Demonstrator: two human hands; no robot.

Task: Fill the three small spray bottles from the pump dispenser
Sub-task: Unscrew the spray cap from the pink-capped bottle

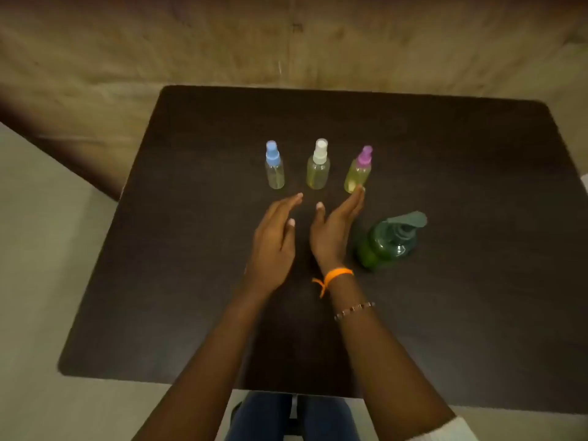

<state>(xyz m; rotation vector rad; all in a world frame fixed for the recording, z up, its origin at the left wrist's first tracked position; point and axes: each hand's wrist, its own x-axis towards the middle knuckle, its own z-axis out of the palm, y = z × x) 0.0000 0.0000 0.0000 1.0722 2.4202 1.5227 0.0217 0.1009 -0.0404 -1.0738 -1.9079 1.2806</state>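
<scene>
**Both hands flat-fingered before three capped spray bottles**

The left hand [273, 240] and right hand [334, 230] hover side by side with fingers straight, holding nothing. The right fingertips [359, 190] reach the base of the purple-capped spray bottle [359, 171]; whether they touch is unclear. Left of it stand the white-capped spray bottle [317, 167] and blue-capped spray bottle [274, 167], three upright in a row. One green pump dispenser [388, 241] stands just right of the right hand. The dark table [477, 281] leaves wide room to every edge.
</scene>
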